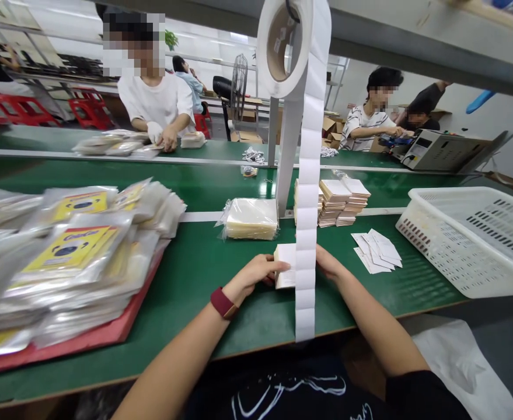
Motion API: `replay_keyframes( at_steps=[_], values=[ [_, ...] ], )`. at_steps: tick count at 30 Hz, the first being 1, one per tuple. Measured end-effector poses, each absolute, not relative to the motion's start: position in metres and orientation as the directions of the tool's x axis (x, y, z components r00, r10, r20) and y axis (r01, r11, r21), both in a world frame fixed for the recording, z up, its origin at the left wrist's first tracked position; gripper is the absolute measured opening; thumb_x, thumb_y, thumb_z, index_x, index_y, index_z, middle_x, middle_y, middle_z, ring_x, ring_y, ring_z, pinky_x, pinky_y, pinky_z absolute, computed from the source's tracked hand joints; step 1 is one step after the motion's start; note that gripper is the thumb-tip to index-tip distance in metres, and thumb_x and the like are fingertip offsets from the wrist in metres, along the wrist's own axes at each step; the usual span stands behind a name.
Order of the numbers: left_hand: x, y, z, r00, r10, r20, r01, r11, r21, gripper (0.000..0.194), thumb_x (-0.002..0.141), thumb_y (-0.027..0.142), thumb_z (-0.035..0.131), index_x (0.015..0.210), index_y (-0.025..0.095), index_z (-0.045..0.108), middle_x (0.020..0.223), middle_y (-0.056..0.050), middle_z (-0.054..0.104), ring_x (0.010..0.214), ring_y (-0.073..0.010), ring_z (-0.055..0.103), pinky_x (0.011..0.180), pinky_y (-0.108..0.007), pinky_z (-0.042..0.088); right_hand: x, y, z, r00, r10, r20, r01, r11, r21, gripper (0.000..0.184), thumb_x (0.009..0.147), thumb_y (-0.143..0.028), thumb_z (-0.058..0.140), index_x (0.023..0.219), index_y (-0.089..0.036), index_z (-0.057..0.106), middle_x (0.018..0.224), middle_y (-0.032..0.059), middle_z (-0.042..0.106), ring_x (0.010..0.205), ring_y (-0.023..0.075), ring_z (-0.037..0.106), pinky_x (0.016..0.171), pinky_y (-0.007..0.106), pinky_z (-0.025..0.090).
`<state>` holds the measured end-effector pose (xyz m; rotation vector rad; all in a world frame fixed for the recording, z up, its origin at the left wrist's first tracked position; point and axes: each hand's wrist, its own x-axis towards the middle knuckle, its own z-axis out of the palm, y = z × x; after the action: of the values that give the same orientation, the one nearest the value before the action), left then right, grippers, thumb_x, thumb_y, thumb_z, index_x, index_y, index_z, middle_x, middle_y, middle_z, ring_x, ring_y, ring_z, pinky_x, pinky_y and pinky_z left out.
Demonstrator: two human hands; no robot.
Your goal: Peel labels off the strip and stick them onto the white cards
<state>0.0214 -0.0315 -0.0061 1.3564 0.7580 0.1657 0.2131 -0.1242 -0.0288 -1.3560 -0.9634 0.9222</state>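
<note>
My left hand, with a dark red band at the wrist, is closed on the left side of a stack of white cards, its thumb lying across the top. A strip of blank white labels hangs down in front of the stack and covers its right part. My right hand is at the right of the strip, close to the stack; its fingers are hidden behind the labels, so their grip does not show.
Above hangs the label roll. Wrapped cards and card stacks stand behind my hands. Loose cards and a white basket are at right; yellow-printed plastic packets pile at left. Co-workers sit across the green bench.
</note>
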Motion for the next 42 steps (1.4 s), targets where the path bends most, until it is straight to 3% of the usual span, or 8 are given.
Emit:
replay_keyframes(
  at_steps=[5,9,14,19,26,31,34,42],
  values=[
    [0.008,-0.031,0.002,0.779,0.418,-0.467,0.533,-0.05,0.845,0.066,0.065,0.074,0.065,0.082,0.01,0.066,0.06,-0.007,0.068,0.037,-0.0129,0.052,0.04,-0.023,0.036,0.212,-0.127,-0.034,0.184,0.959,-0.215,-0.168,-0.184,-0.968,0.046,0.07,-0.047,0.071,0.109,-0.024,0.069,0.081,0.0025,0.076,0.063,0.0191,0.068,0.053,0.031,0.054],
    [0.003,-0.024,0.002,0.803,0.422,-0.421,0.549,-0.249,0.798,0.067,0.067,0.08,0.06,0.076,0.014,0.065,0.054,-0.004,0.064,0.038,-0.0121,0.05,0.04,-0.022,0.035,0.215,-0.125,-0.032,0.174,0.982,-0.079,0.017,-0.083,-0.996,0.03,0.073,-0.04,0.071,0.097,-0.023,0.073,0.071,0.002,0.074,0.054,0.0181,0.064,0.045,0.03,0.052],
    [0.006,-0.03,-0.001,0.814,0.403,-0.418,0.544,-0.279,0.791,0.065,0.071,0.079,0.055,0.074,0.015,0.065,0.053,-0.002,0.061,0.04,-0.0135,0.049,0.043,-0.024,0.035,0.226,-0.134,-0.029,0.183,0.982,0.038,0.31,-0.021,-0.951,0.026,0.07,-0.028,0.073,0.096,-0.024,0.074,0.066,0.0005,0.072,0.038,0.012,0.052,0.034,0.024,0.039],
    [0.0,-0.033,0.017,0.743,0.633,-0.219,0.567,-0.42,0.709,0.053,0.072,0.071,0.06,0.068,0.018,0.067,0.061,-0.004,0.065,0.052,-0.0174,0.054,0.051,-0.025,0.032,0.243,-0.146,-0.015,0.454,0.866,0.211,0.434,-0.008,-0.901,0.036,0.076,-0.042,0.07,0.104,-0.02,0.067,0.074,0.0006,0.071,0.055,0.0133,0.06,0.054,0.027,0.049],
    [0.043,0.008,0.144,0.594,0.709,0.38,0.075,-0.519,0.851,0.045,0.083,0.059,0.058,0.073,0.016,0.066,0.067,-0.001,0.061,0.064,-0.0153,0.054,0.061,-0.025,0.038,0.258,-0.101,0.137,0.465,0.567,0.68,0.585,0.379,-0.717,0.028,0.082,-0.042,0.066,0.101,-0.021,0.06,0.094,0.0028,0.069,0.09,0.0171,0.064,0.085,0.034,0.049],
    [0.116,0.018,0.242,0.459,0.658,0.597,-0.344,-0.488,0.802,0.027,0.09,0.035,0.058,0.082,0.011,0.066,0.071,0.0,0.059,0.064,-0.0099,0.051,0.066,-0.023,0.04,0.257,-0.031,0.241,0.315,0.439,0.842,0.588,0.606,-0.536,0.03,0.081,-0.032,0.067,0.105,-0.021,0.054,0.079,-0.0047,0.062,0.074,0.0111,0.06,0.077,0.03,0.049],
    [0.137,0.017,0.263,0.404,0.685,0.606,-0.482,-0.404,0.777,0.01,0.082,0.012,0.059,0.087,0.01,0.068,0.077,-0.001,0.064,0.068,-0.0099,0.054,0.069,-0.023,0.042,0.256,-0.012,0.257,0.321,0.384,0.866,0.658,0.567,-0.496,0.022,0.078,-0.028,0.068,0.093,-0.02,0.055,0.079,-0.0048,0.058,0.074,0.01,0.057,0.076,0.029,0.048],
    [0.135,0.027,0.26,0.535,0.7,0.473,-0.451,-0.236,0.86,0.026,0.06,-0.002,0.052,0.076,0.013,0.067,0.063,0.003,0.06,0.059,-0.0091,0.051,0.061,-0.021,0.041,0.26,-0.017,0.254,0.308,0.381,0.872,0.664,0.57,-0.484,0.018,0.074,-0.023,0.068,0.083,-0.021,0.053,0.076,-0.005,0.055,0.07,0.0101,0.053,0.07,0.028,0.045]
  ],
)
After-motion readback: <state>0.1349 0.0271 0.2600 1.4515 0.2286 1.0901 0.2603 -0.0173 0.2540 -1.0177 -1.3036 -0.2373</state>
